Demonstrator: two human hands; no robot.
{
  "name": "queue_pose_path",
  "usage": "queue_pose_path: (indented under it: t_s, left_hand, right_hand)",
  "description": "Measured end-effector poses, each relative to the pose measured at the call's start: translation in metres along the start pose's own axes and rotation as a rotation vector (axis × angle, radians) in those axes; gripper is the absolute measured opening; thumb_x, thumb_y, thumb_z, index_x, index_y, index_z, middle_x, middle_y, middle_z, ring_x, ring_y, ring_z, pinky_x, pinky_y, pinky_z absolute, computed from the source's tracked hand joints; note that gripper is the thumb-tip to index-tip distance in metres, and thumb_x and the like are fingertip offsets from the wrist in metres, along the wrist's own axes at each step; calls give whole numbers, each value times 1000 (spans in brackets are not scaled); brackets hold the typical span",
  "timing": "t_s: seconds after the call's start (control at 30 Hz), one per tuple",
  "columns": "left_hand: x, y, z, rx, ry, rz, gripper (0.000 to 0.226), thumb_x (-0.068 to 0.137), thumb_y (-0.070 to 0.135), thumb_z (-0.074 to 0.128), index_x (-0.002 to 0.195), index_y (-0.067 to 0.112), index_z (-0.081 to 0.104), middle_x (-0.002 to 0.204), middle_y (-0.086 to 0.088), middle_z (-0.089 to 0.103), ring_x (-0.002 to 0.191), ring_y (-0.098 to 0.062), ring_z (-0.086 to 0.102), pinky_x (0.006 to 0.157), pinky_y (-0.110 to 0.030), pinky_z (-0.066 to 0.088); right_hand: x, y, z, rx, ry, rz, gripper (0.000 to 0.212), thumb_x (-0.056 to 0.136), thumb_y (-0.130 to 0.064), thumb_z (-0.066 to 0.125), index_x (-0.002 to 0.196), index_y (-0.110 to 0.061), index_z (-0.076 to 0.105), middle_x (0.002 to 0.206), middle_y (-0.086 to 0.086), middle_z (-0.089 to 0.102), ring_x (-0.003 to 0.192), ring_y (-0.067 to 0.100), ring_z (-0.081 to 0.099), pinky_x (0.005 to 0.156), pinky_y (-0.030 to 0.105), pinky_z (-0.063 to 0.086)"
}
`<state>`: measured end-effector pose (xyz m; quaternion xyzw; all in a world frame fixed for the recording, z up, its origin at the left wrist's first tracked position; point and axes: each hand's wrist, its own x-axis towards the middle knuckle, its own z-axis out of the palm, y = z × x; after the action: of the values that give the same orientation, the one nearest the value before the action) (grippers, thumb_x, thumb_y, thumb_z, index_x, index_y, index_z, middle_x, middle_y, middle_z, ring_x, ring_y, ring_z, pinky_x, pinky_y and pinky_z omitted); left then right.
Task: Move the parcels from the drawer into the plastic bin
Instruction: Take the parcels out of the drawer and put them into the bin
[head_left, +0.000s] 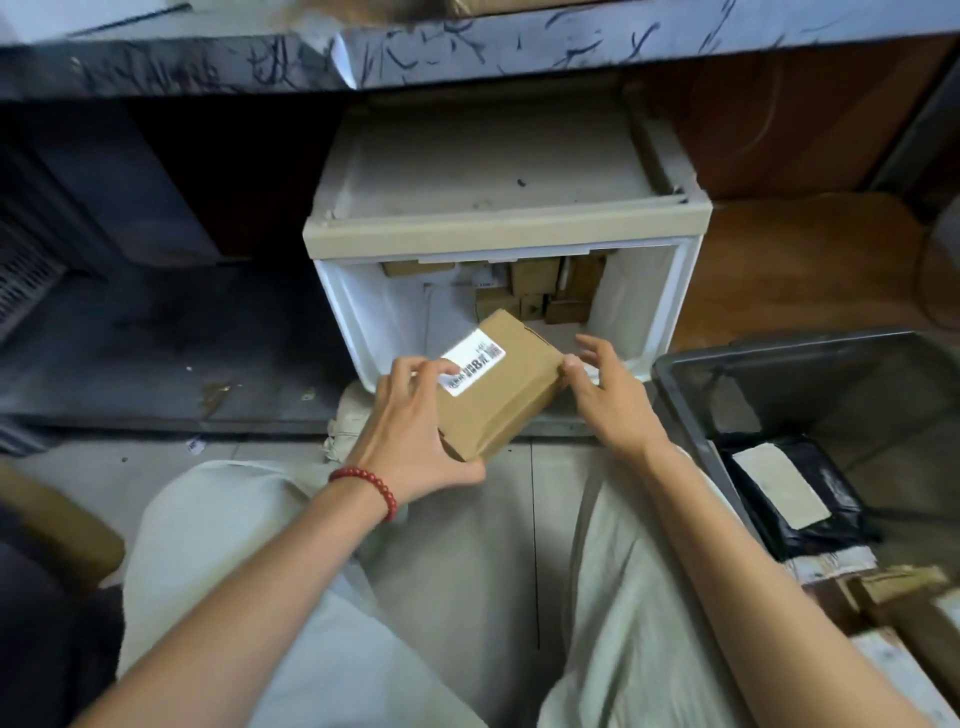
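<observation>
1. Box (498, 395): the parcel in hand, a brown carton with a white label (475, 364) uppermost. It is held tilted in the air just above the drawer's front edge, clear of the drawer floor.
2. Left hand (410, 441), red bracelet (369, 486) at the wrist: fingers (415, 371) curled over the label side, thumb under the near end. This clamp appears to carry the weight.
3. Right hand (613, 400): thumb touching the box's right corner, fingers (597, 345) spread and lifted off it. This is judged a steadying touch rather than a grip, placed on the side that faces the bin.
4. Drawer (337, 312): white and open. Its front half is bare, and more boxes (535, 280) are packed against the back wall, so later reaches will likely go deeper.
5. Bin (680, 405): dark plastic, just right of the drawer and near the right hand, which keeps the carry short. One black mailer (831, 499) lies flat at its bottom.
6. Stage: transfer under way. This box is out of the drawer but not yet over the bin.
</observation>
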<state>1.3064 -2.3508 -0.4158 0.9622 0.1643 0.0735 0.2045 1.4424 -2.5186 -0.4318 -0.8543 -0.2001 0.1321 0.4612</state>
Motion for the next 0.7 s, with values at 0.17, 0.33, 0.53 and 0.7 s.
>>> queue_pose_path:
  t_s: [0.17,0.33,0.53,0.7]
  left_hand:
    - [-5,16,7,-190,104,75,89,54,37,82,129,26,36,125,6,28,116,-13,37,97,-19,30]
    - [4,20,4,-309,200,98,87,55,29,84,129,23,39,130,4,31,119,-8,36,99,-10,27]
    - [17,25,11,-486,161,-55,106,59,30,87,144,28,23,146,5,28,135,-12,30,109,-27,30]
    - [28,17,18,-592,81,-332,111,65,27,86,150,26,15,144,0,42,128,-18,43,104,-34,39]
  right_hand:
    - [-10,1,-2,-42,41,-14,44,100,-35,49,139,-17,43,125,3,57,103,20,58,90,29,45]
    - [-3,5,-5,200,133,88,51,92,-32,64,138,-19,46,126,-8,51,115,10,49,92,28,47]
    - [7,10,-4,766,148,310,61,85,-8,70,140,-6,45,128,8,57,117,22,59,96,34,51]
    - [5,10,-1,806,82,255,61,81,3,69,137,-6,48,131,11,57,121,22,57,103,36,47]
